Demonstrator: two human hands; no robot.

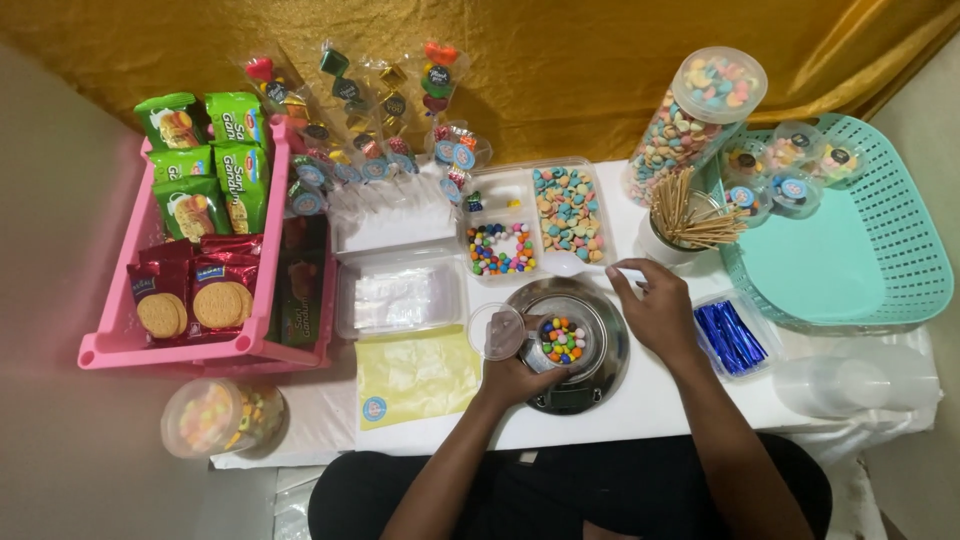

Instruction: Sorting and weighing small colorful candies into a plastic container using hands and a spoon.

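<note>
My left hand grips a small clear cup with colourful round candies in it, standing on a round metal scale; a clear lid sits by the thumb, touching the hand. My right hand hovers at the scale's right edge, fingers curled, with a thin white thing, perhaps a small spoon, pinched at the fingertips. Behind the scale stands a divided clear tray with pastel candies and bright round candies.
A pink crate of biscuit packs is at left. A teal basket with small filled cups, a tall candy jar, a cup of wooden skewers, blue twist ties, clear boxes, yellow bags.
</note>
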